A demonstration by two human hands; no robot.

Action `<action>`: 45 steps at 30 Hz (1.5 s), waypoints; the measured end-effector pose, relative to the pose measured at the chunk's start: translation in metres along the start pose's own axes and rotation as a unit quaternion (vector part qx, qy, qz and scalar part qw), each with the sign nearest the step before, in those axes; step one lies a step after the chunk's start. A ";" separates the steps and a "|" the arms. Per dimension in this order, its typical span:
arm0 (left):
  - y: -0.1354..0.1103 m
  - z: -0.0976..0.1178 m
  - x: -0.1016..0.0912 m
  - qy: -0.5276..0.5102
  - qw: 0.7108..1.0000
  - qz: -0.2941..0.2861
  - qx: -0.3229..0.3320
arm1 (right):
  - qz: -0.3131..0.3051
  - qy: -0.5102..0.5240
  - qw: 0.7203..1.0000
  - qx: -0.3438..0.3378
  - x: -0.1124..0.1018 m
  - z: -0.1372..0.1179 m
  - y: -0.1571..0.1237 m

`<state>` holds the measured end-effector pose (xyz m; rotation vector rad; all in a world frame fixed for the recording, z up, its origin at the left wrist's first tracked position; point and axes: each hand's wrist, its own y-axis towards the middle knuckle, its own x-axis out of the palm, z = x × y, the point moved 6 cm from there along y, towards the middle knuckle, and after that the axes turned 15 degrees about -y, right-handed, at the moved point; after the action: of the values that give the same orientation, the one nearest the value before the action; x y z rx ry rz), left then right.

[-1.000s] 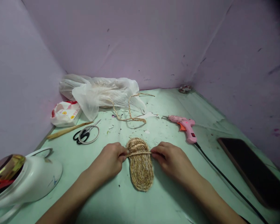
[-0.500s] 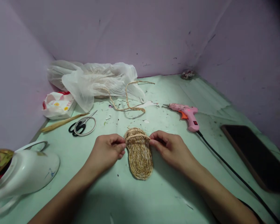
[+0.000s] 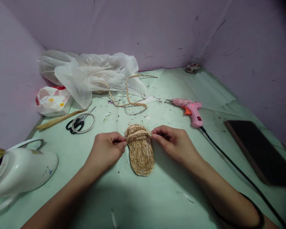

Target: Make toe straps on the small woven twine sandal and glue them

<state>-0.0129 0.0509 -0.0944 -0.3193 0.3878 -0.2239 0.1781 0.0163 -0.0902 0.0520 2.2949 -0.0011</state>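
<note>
A small slipper sole (image 3: 141, 157) of coiled, braided straw lies flat on the table in front of me. Across its upper part runs a short straw braid (image 3: 138, 133), like a strap. My left hand (image 3: 108, 148) pinches the braid's left end at the sole's edge, thumb against forefinger. On the opposite edge, my right hand (image 3: 173, 139) pinches the right end, its other fingers curled. Both fingertips partly hide the braid's ends, and whether the braid is fastened to the sole cannot be seen.
A pink glue gun (image 3: 188, 109) with a black cord lies right, near a dark phone (image 3: 259, 152). Scissors (image 3: 79, 122) under a pale ring, a straw bundle (image 3: 59, 120) and a white pitcher (image 3: 30, 168) are left. Behind lie a loose braided cord (image 3: 131, 103) and a plastic bag (image 3: 100, 71).
The whole view has shifted a little, so everything sits slightly higher in it. Both hands keep their pinch on the braid over the sole, with barely any movement.
</note>
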 end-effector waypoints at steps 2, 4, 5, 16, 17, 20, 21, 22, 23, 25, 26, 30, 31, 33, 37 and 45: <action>0.000 -0.001 0.001 -0.007 1.000 0.001 0.006 | -0.004 0.007 1.000 -0.002 0.001 0.000 0.000; 0.000 -0.002 0.002 -0.008 1.000 0.000 0.015 | -0.007 0.010 1.000 -0.005 0.002 0.000 0.000; 0.000 -0.002 0.002 -0.008 1.000 -0.001 0.018 | -0.007 0.012 1.000 -0.005 0.002 0.000 0.000; 0.002 -0.009 0.006 -0.061 0.998 0.004 -0.014 | -0.011 0.027 1.000 0.000 0.004 -0.001 0.000; 0.002 -0.010 0.007 -0.074 0.997 0.002 -0.025 | -0.012 0.027 1.000 -0.004 0.004 -0.002 0.000; 0.003 -0.011 0.007 -0.084 0.996 0.000 -0.029 | -0.015 0.030 0.999 -0.010 0.005 -0.002 0.001; 0.003 -0.011 0.007 -0.084 0.996 -0.004 -0.027 | -0.017 0.030 0.999 -0.012 0.006 -0.003 0.001; 0.003 -0.011 0.006 -0.082 0.996 -0.009 -0.024 | -0.019 0.028 0.999 -0.014 0.006 -0.003 0.000; 0.003 -0.011 0.007 -0.078 0.997 -0.014 -0.020 | -0.022 0.024 0.999 -0.016 0.007 -0.003 0.000; 0.003 -0.011 0.006 -0.066 0.998 -0.018 -0.010 | -0.027 0.016 0.999 -0.017 0.008 -0.003 -0.001; 0.003 -0.012 0.006 -0.060 0.998 -0.018 -0.003 | -0.029 0.010 0.999 -0.017 0.008 -0.003 -0.001; 0.003 -0.011 0.006 -0.028 0.999 -0.025 0.021 | -0.032 -0.031 0.999 -0.019 0.007 -0.004 -0.001; 0.003 -0.011 0.007 -0.019 0.999 -0.030 0.027 | -0.031 -0.041 0.998 -0.022 0.006 -0.005 -0.001; 0.002 -0.010 0.008 -0.006 0.998 -0.042 0.038 | -0.028 -0.054 0.998 -0.028 0.006 -0.006 -0.001; 0.001 -0.004 0.010 0.018 0.994 -0.085 0.060 | -0.031 -0.053 0.997 -0.047 0.005 -0.009 -0.002; -0.001 0.005 0.010 0.073 0.982 -0.139 0.106 | -0.055 -0.055 0.994 -0.075 0.006 -0.008 -0.002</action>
<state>-0.0023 0.0484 -0.0930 -0.1465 0.4590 -0.5602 0.1685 0.0147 -0.0893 -0.1497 2.1782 0.1088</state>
